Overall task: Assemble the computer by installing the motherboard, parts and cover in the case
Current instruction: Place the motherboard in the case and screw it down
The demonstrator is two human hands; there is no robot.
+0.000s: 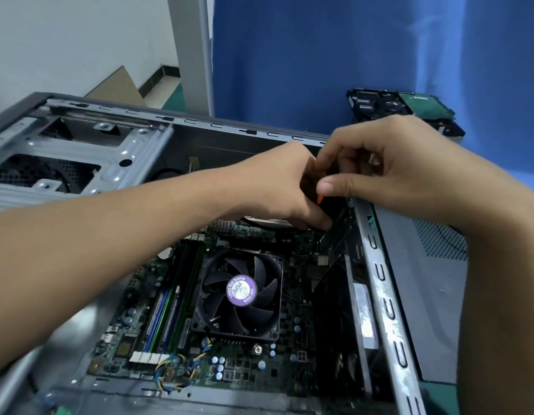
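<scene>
case (pixel 65 98): lying on its side with the open face up and the cover off, so you look straight down into it

drive cage (pixel 80 157): far left end of the case, bare grey metal bays with a perforated panel showing through the openings

motherboard (pixel 146 333): already down on the case floor, lower middle of the view, under both forearms

RAM (pixel 170 307): sticks standing in the blue and green slots along the board's left side

fan wires (pixel 176 369): yellow/blue/black bundle looped at the board's near edge, just below the RAM slots

CPU fan (pixel 240 292): black with a round purple sticker on the hub, mid-board, just right of the RAM

left hand (pixel 277 187): reaches in from the left over the far end of the board, fingers curled round a black part

black part (pixel 331 205): squeezed between the two hands near the case's far right corner, little orange tip poking out; mostly covered, so can't tell what it actually is

right hand (pixel 388 172): comes in over the right edge of the case, fingers curled, thumb tip pinching that same black part

case rail (pixel 385 295): scuffed metal lip with a row of slots, running down the right side

hard drive (pixel 403 107): outside the case, behind the right hand, green circuit board facing up, in front of the blue cloth (pixel 349 55)
</scene>
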